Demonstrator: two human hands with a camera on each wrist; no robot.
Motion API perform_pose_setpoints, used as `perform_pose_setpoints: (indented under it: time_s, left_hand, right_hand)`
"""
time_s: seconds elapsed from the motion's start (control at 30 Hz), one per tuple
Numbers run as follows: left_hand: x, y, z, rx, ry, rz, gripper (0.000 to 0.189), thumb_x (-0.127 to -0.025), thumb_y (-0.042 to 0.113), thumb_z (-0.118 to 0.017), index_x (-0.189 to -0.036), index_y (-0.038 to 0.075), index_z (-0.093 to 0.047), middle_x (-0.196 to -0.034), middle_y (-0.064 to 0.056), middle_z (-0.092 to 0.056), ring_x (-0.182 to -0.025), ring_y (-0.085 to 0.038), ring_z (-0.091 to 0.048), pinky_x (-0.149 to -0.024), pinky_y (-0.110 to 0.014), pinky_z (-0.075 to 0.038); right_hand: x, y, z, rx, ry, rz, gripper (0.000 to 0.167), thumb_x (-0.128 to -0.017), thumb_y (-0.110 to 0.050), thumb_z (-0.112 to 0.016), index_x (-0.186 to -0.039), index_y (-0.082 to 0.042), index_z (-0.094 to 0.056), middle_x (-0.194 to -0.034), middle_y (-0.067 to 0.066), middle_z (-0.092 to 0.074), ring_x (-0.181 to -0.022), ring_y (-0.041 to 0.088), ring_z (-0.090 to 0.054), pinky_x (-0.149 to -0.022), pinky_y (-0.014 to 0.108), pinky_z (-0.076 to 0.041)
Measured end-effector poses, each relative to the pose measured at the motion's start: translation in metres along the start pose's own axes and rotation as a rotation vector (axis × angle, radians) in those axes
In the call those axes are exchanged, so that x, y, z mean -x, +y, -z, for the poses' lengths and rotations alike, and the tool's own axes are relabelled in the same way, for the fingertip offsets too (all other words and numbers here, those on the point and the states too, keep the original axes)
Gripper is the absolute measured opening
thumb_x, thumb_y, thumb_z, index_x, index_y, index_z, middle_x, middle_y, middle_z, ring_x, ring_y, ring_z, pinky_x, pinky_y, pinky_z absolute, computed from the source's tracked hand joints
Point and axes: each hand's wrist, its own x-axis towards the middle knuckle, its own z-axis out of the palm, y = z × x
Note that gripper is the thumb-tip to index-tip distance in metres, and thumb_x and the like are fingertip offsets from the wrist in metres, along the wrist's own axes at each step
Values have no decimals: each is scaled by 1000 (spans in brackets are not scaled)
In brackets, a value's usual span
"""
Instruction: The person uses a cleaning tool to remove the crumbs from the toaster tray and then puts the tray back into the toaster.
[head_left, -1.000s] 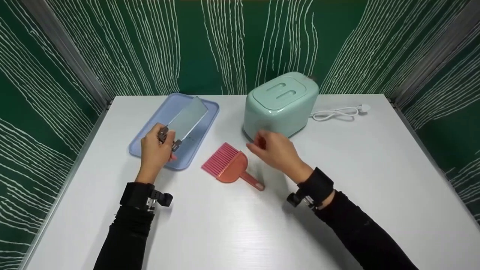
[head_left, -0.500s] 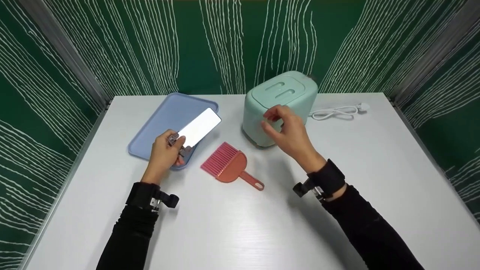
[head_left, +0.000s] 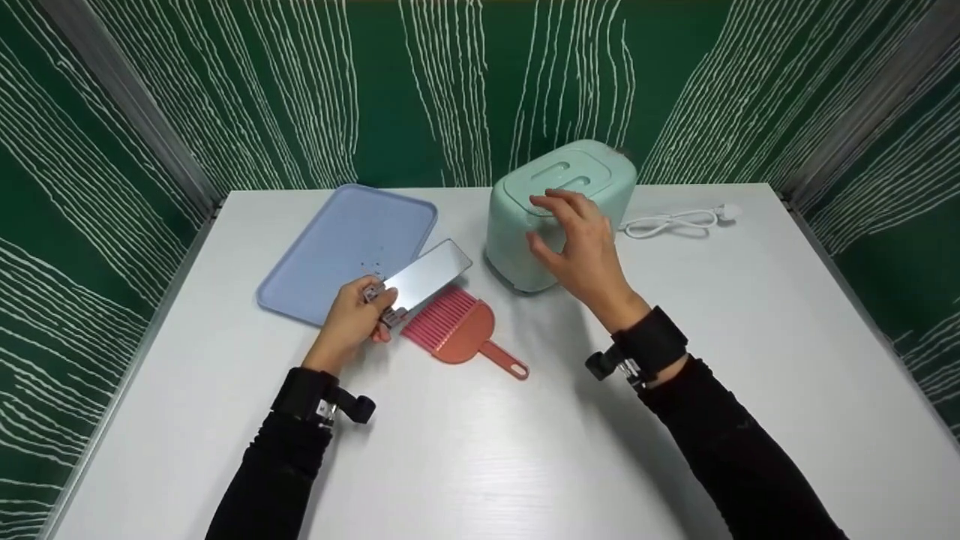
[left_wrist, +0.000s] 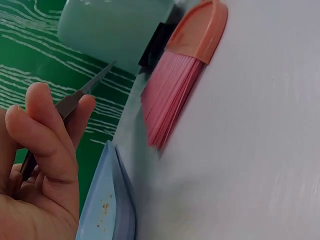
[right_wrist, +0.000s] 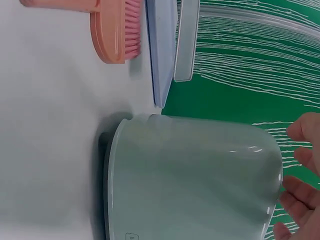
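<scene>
My left hand [head_left: 349,319] pinches one end of a thin flat metal crumb tray [head_left: 429,276], thumb on top. The crumb tray extends rightward above the bristles of the orange brush [head_left: 466,335], seen nearly edge-on in the left wrist view with a dark grip end in the fingers [left_wrist: 47,135]. A pale green toaster [head_left: 517,244] stands at the back. Over its near end hovers my right hand [head_left: 592,259], fingers spread and slightly bent, holding nothing; the right wrist view shows the fingertips [right_wrist: 295,195] right by the toaster's top edge.
A blue tray [head_left: 330,240] with several dark crumbs [head_left: 373,267] lies at the back left. The toaster's white cord and plug [head_left: 679,221] lie to its right. Green walls [head_left: 420,90] with white lines enclose the white table [head_left: 480,457] at back and sides.
My left hand has carried the crumb tray from over the blue tray rightward and nearer, to the brush. My right hand has risen from beside the toaster's base toward its top, fingers spreading.
</scene>
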Motion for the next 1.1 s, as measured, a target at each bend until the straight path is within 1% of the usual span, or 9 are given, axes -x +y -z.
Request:
perform_pose_setpoints:
  time_s: [0.07,0.13,0.2,0.27,0.37,0.53,0.73,0.87,1.1]
  left_hand:
    - [-1,-2,-4,11,-15,11,19,-111,16,-60,-120,-1,-58,-79,-6,-70,-42,-6,-58,-41,-19,-50]
    - [-1,-3,-9,23,-31,23,18,-111,15,-60,-117,-1,-58,-81,-10,-75,-42,-6,-57,-40,-19,-49]
    - [-2,-5,-14,37,-46,42,15,-111,15,-59,-116,0,-58,-84,-11,-77,-43,-6,-56,-40,-19,-48]
    - [-2,-6,-19,51,-55,61,14,-111,14,-59,-113,1,-58,-85,-11,-77,-43,-6,-56,-40,-19,-47]
    - [-3,-8,-26,76,-58,90,13,-110,13,-60,-113,0,-58,-84,-11,-75,-44,-6,-55,-40,-18,-46]
    - [-5,-11,-36,110,-64,128,16,-109,11,-61,-118,-3,-57,-80,-10,-73,-44,-6,-53,-39,-18,-46]
    - [-8,-15,-46,126,-76,120,13,-110,10,-60,-112,-3,-56,-69,-6,-67,-38,-4,-51,-35,-16,-41]
    - [-9,-16,-49,128,-80,121,11,-110,9,-58,-109,-2,-56,-67,-5,-65,-38,-4,-50,-34,-16,-41]
    - [-12,-16,-49,128,-84,141,12,-110,11,-59,-106,0,-56,-70,-5,-62,-39,-4,-49,-35,-16,-41]
  right_hand:
    - [-1,2,0,38,-47,-9,55,-101,-25,-76,-153,-13,-60,-161,18,-52,-154,38,-43,-126,65,-31]
    - [-3,3,0,81,-95,-19,63,-103,-30,-75,-160,-16,-52,-169,18,-43,-162,38,-34,-132,67,-21]
    - [-4,6,-1,127,-136,-26,67,-105,-35,-73,-163,-17,-46,-173,18,-37,-165,38,-27,-134,69,-14]
    - [-4,7,-2,164,-159,-32,66,-106,-38,-70,-164,-19,-45,-174,17,-36,-166,37,-25,-134,70,-12]
    - [-5,7,-3,190,-165,-33,61,-108,-38,-67,-162,-19,-48,-173,17,-38,-165,38,-27,-134,70,-13]
    - [-5,6,-4,179,-160,-32,58,-108,-36,-67,-161,-19,-51,-172,17,-40,-163,37,-30,-134,70,-13]
    - [-3,9,-7,181,-141,-15,55,-109,-35,-65,-160,-20,-52,-170,17,-42,-162,37,-33,-133,71,-15]
    - [-3,10,-8,184,-131,-5,55,-109,-36,-66,-160,-20,-52,-170,18,-42,-161,37,-34,-132,71,-16]
    - [-2,8,-10,189,-126,2,55,-109,-37,-65,-160,-20,-53,-170,17,-42,-161,38,-35,-133,71,-15]
